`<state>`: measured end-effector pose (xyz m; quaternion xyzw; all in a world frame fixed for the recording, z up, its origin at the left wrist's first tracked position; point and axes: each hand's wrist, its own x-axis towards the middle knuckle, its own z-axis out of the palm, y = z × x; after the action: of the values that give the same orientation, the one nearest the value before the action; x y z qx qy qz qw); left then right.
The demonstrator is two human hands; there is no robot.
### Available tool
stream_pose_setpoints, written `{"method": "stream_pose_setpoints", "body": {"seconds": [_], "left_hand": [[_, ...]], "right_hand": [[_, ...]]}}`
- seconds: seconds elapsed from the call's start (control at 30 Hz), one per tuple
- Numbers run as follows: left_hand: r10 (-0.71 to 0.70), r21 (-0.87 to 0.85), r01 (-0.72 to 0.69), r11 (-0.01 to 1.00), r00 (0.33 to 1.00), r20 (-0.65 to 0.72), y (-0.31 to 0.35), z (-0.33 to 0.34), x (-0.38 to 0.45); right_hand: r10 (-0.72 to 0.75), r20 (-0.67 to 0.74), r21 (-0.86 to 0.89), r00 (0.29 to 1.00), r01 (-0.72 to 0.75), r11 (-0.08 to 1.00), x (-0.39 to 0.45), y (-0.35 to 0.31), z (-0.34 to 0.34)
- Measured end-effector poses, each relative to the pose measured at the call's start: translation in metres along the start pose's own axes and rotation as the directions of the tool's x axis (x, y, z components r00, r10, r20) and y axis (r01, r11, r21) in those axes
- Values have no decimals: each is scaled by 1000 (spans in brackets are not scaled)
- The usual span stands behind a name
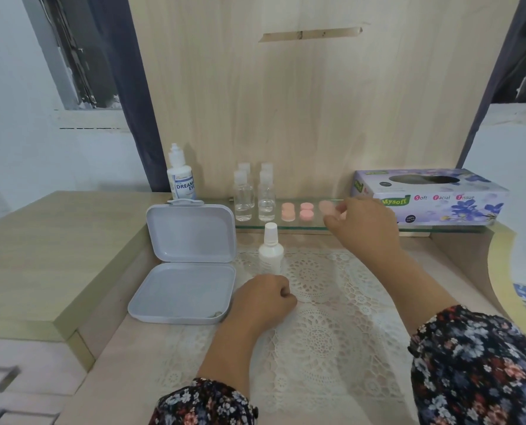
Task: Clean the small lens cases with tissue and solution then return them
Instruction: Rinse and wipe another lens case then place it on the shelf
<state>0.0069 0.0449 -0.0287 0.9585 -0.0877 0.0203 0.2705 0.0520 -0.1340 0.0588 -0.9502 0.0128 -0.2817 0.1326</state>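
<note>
Open lace mat (317,342) centre; white bottle (271,250) ahead, open box (188,265) left.

The right hand (360,227) covers part of the pink lens cases (326,207) on the glass shelf (286,227), its grip blurred. The tissue box (430,196) corner hides behind it. The left hand (263,299) conceals its palm.

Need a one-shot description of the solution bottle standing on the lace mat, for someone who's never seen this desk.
Start at the open white plastic box on the desk's left side. Just right of it, on the lace mat, stands a small white bottle with a white cap. Unlike the clear bottles on the glass shelf behind, it is opaque and alone.
</note>
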Motion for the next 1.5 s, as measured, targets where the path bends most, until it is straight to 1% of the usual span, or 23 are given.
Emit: {"method": "stream_pose_setpoints", "body": {"seconds": [0.13, 0.23, 0.3, 0.37, 0.47, 0.53, 0.63, 0.73, 0.8, 0.87, 0.93, 1.07, 1.23, 1.37, 1.5], "left_hand": [[-6, -22, 7, 1000, 1000, 7, 1, 0, 0], [-8, -8, 8, 1000, 1000, 9, 1, -1, -1], [0, 4, 0, 1000, 1000, -1, 3, -1, -1], [8, 12, -8, 1000, 1000, -12, 3, -1, -2], [19, 19, -18, 1000, 1000, -25, 4, -1, -2], [65, 15, -65, 998, 997, -42, 6, 1, -2], [157, 2, -158, 987, 982, -101, 12, 5, -3], [239, -89, -255, 963, 958, -159, 15, 11, -1], [297, -110, -312, 944, 945, -136, 16, 16, 0], [325, -112, -335, 935, 940, -99, 19, 20, 2], [350, -93, -358, 929, 932, -92, 21, 24, 4], [366, -64, -374, 925, 924, -105, 22, 27, 5], [362, -29, -365, 930, 929, -78, 25, 29, 5], [362, 14, -363, 932, 927, -102, 27, 30, 6], [333, 54, -328, 943, 935, -124, 30, 31, 8]], "right_hand": [[-21, -32, 135, 999, 25, 991, -25, 7, -10], [-34, -9, 224, 999, 36, 974, -48, 18, -10], [-55, 46, 274, 997, 40, 961, -60, 29, -6], [-77, 132, 345, 988, 27, 938, -70, 40, 2], [-136, 257, 421, 957, 16, 907, -81, 56, 17], [-170, 316, 426, 933, 21, 905, -86, 64, 25], [-222, 360, 389, 906, 70, 919, -88, 70, 33], [-239, 372, 362, 897, 97, 927, -87, 73, 37], [-242, 372, 355, 896, 104, 929, -87, 73, 39], [-235, 374, 359, 897, 93, 929, -89, 73, 41], [-215, 370, 355, 904, 77, 932, -91, 72, 41], [-214, 335, 343, 918, 93, 935, -91, 73, 42], [-218, 306, 369, 927, 96, 925, -93, 71, 43], [-187, 281, 377, 941, 71, 923, -92, 68, 43], [-182, 280, 379, 942, 66, 923, -93, 67, 42]]}}
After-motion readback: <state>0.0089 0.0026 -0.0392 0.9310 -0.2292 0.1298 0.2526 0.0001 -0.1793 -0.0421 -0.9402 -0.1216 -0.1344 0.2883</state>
